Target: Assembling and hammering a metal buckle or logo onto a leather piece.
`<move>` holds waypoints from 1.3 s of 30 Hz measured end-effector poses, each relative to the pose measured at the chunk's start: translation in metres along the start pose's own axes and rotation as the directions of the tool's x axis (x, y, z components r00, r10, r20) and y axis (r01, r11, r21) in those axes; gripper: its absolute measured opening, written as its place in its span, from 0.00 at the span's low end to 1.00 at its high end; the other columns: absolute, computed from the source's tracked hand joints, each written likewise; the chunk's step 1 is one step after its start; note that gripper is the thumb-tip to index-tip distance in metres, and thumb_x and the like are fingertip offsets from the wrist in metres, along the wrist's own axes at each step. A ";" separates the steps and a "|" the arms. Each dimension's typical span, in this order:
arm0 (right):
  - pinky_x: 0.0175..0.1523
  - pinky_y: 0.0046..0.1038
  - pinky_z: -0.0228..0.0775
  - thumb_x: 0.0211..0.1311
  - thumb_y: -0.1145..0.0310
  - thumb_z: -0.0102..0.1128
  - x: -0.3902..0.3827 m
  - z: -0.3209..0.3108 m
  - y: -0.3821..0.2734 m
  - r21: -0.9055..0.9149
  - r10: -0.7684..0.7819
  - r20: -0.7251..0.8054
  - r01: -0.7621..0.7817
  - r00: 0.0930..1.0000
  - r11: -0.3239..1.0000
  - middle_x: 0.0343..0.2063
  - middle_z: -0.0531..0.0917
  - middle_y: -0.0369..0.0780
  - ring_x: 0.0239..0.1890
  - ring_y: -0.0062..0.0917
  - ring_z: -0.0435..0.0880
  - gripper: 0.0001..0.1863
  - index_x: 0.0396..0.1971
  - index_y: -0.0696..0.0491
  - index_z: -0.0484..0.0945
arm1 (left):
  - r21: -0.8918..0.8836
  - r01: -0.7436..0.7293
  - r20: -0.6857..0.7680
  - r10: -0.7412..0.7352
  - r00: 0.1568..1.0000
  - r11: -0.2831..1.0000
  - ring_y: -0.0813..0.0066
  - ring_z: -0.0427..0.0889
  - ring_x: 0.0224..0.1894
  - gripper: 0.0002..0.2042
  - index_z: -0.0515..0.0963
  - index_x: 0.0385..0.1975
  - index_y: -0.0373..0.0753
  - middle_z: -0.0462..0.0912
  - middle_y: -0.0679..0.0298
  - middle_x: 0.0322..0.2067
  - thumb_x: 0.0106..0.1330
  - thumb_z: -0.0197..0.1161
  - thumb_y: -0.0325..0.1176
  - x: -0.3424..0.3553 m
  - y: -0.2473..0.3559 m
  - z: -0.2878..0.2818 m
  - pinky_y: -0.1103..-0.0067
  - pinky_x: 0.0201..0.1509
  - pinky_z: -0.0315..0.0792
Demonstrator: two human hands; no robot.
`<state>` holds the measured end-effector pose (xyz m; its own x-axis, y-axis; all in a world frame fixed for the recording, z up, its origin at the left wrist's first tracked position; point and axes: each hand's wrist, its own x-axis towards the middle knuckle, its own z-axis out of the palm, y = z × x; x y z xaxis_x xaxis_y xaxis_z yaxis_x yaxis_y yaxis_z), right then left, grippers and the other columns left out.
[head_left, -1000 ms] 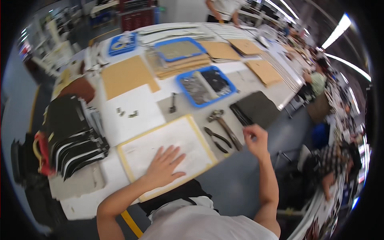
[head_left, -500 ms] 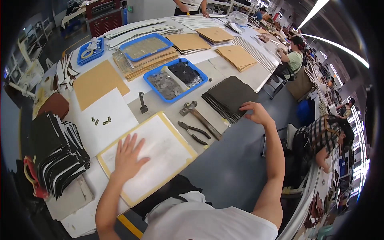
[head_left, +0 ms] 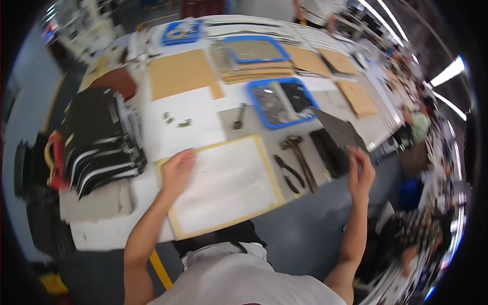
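Along the bench's [head_left: 101, 233] near edge, a white board [head_left: 229, 185] is lying, its face offering open room; farther right along that edge, a dark sheet [head_left: 339, 128] is being pinched by the right hand [head_left: 361, 172], sheet picking seemingly being in hand; the left hand [head_left: 178, 170] is curling at the board's far-left corner, its hold being impossible to tell; clearance above the hammer [head_left: 300, 163] is probably being called for.

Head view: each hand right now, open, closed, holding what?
Left hand: loosely curled, nothing visible in it; open or closed cannot be told.
Right hand: closed, pinching a dark sheet by its edge.
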<state>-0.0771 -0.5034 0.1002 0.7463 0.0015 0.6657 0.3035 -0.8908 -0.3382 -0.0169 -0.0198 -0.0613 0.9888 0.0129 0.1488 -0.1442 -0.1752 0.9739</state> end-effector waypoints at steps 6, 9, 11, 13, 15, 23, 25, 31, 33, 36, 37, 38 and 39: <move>0.51 0.37 0.81 0.61 0.75 0.66 -0.059 0.093 -0.144 0.542 -0.570 0.310 0.352 0.761 0.764 0.44 0.88 0.43 0.44 0.38 0.89 0.10 0.42 0.55 0.81 | -0.407 0.335 0.251 -0.249 0.935 0.850 0.72 0.86 0.37 0.18 0.79 0.58 0.31 0.87 0.55 0.42 0.80 0.54 0.39 0.014 0.031 0.007 0.75 0.45 0.84; 0.51 0.37 0.81 0.62 0.71 0.67 -0.051 0.144 -0.203 0.706 -0.635 0.431 0.199 0.641 0.680 0.47 0.88 0.43 0.45 0.40 0.88 0.13 0.47 0.54 0.82 | -0.155 0.175 0.293 -0.124 0.948 0.972 0.69 0.87 0.39 0.17 0.80 0.59 0.36 0.88 0.54 0.45 0.72 0.62 0.32 0.010 0.017 -0.002 0.75 0.46 0.81; 0.49 0.37 0.82 0.62 0.72 0.67 -0.027 0.188 -0.204 0.732 -0.601 0.405 0.149 0.689 0.664 0.46 0.87 0.45 0.44 0.41 0.88 0.14 0.48 0.54 0.83 | -0.026 0.020 0.253 -0.013 0.967 0.999 0.70 0.86 0.38 0.18 0.80 0.59 0.37 0.88 0.54 0.46 0.69 0.65 0.30 0.003 0.013 0.001 0.76 0.45 0.79; 0.44 0.35 0.81 0.64 0.74 0.65 0.011 0.240 -0.200 0.636 -0.398 0.528 -0.039 0.750 0.770 0.41 0.88 0.47 0.38 0.40 0.88 0.13 0.49 0.55 0.84 | 0.149 -0.103 0.268 0.060 0.961 0.983 0.72 0.83 0.34 0.22 0.81 0.58 0.38 0.88 0.52 0.50 0.62 0.70 0.24 -0.001 0.025 0.000 0.76 0.43 0.77; 0.44 0.35 0.81 0.62 0.77 0.61 0.052 0.308 -0.188 0.507 -0.306 0.550 -0.019 0.777 0.862 0.42 0.88 0.44 0.36 0.39 0.88 0.17 0.51 0.50 0.85 | 0.129 -0.014 0.286 -0.024 0.958 0.991 0.70 0.83 0.35 0.22 0.81 0.58 0.37 0.88 0.54 0.50 0.62 0.70 0.24 -0.003 0.039 0.003 0.75 0.43 0.77; 0.50 0.37 0.81 0.54 0.77 0.61 0.112 0.368 -0.186 0.334 -0.368 0.697 0.175 0.616 0.926 0.43 0.89 0.39 0.43 0.39 0.88 0.20 0.48 0.46 0.87 | 0.076 -0.204 0.459 0.148 0.876 0.976 0.67 0.88 0.45 0.23 0.84 0.54 0.41 0.90 0.57 0.43 0.57 0.66 0.19 -0.005 0.041 -0.010 0.74 0.51 0.80; 0.49 0.36 0.81 0.52 0.76 0.62 0.117 0.368 -0.184 0.274 -0.349 0.720 0.215 0.600 0.937 0.41 0.90 0.40 0.42 0.39 0.88 0.20 0.47 0.48 0.87 | 0.125 -0.424 0.470 0.323 0.822 0.897 0.64 0.87 0.38 0.21 0.86 0.51 0.43 0.89 0.60 0.37 0.56 0.68 0.19 -0.011 0.051 -0.008 0.72 0.43 0.81; 0.46 0.28 0.79 0.45 0.73 0.70 0.121 0.374 -0.171 0.308 -0.251 0.778 -0.001 0.576 0.951 0.34 0.89 0.41 0.37 0.29 0.87 0.22 0.45 0.55 0.87 | 0.219 -0.178 0.412 0.075 0.908 0.959 0.52 0.87 0.47 0.20 0.84 0.52 0.39 0.88 0.53 0.45 0.57 0.70 0.23 -0.013 0.059 -0.009 0.67 0.51 0.79; 0.47 0.29 0.80 0.44 0.73 0.70 0.123 0.370 -0.170 0.274 -0.199 0.804 -0.052 0.560 0.960 0.34 0.90 0.42 0.38 0.32 0.89 0.20 0.43 0.55 0.88 | 0.234 -0.122 0.458 0.001 0.889 0.965 0.50 0.86 0.49 0.21 0.83 0.53 0.39 0.88 0.51 0.46 0.57 0.70 0.23 -0.007 0.061 -0.017 0.66 0.53 0.79; 0.47 0.31 0.81 0.42 0.71 0.71 0.122 0.371 -0.163 0.206 -0.102 0.831 -0.132 0.546 0.970 0.32 0.90 0.45 0.37 0.35 0.90 0.16 0.37 0.54 0.89 | 0.218 -0.081 0.530 -0.049 0.846 0.973 0.49 0.85 0.51 0.22 0.83 0.54 0.38 0.87 0.48 0.48 0.56 0.70 0.21 0.002 0.049 -0.029 0.66 0.55 0.78; 0.47 0.31 0.81 0.41 0.69 0.71 0.119 0.373 -0.158 0.177 -0.064 0.836 -0.157 0.545 0.972 0.31 0.90 0.46 0.36 0.35 0.90 0.14 0.33 0.54 0.90 | 0.205 -0.080 0.534 -0.043 0.844 0.975 0.50 0.86 0.51 0.23 0.83 0.54 0.38 0.87 0.48 0.48 0.56 0.70 0.20 0.005 0.045 -0.034 0.67 0.55 0.78; 0.47 0.31 0.81 0.41 0.69 0.71 0.119 0.369 -0.164 0.179 -0.064 0.841 -0.165 0.538 0.970 0.31 0.90 0.46 0.36 0.35 0.90 0.14 0.33 0.54 0.90 | 0.198 -0.077 0.527 -0.040 0.849 0.977 0.51 0.86 0.51 0.23 0.83 0.54 0.38 0.87 0.49 0.48 0.55 0.70 0.19 0.007 0.041 -0.042 0.67 0.55 0.78; 0.47 0.31 0.82 0.41 0.68 0.72 0.121 0.364 -0.169 0.137 -0.023 0.861 -0.189 0.508 0.972 0.31 0.90 0.46 0.36 0.35 0.90 0.14 0.32 0.54 0.90 | 0.250 -0.085 0.505 -0.055 0.861 0.965 0.53 0.87 0.50 0.24 0.83 0.55 0.38 0.88 0.49 0.47 0.54 0.70 0.18 0.007 0.036 -0.048 0.68 0.55 0.79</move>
<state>0.1773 -0.1868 -0.0042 0.8822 0.4123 -0.2273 0.2353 -0.8043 -0.5456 -0.0175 0.0216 -0.0169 0.8790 -0.4767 -0.0117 -0.2138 -0.4159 0.8839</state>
